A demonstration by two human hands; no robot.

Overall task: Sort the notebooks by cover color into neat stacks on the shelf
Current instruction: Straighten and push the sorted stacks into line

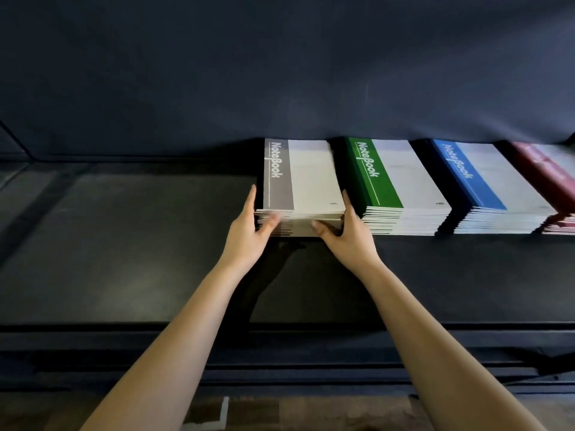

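Several stacks of notebooks stand in a row on the dark shelf. The grey-banded stack is leftmost. My left hand lies along its left side with straight fingers, thumb against the front edge. My right hand lies along its right side, thumb across the front edge of the pages. To the right follow a green-banded stack, a blue-banded stack and a red-banded stack, cut off by the frame edge.
The shelf surface stretches bare to the left of the grey stack and in front of all stacks. A dark back panel rises right behind the notebooks. The shelf's front edge runs below my forearms, with floor beneath.
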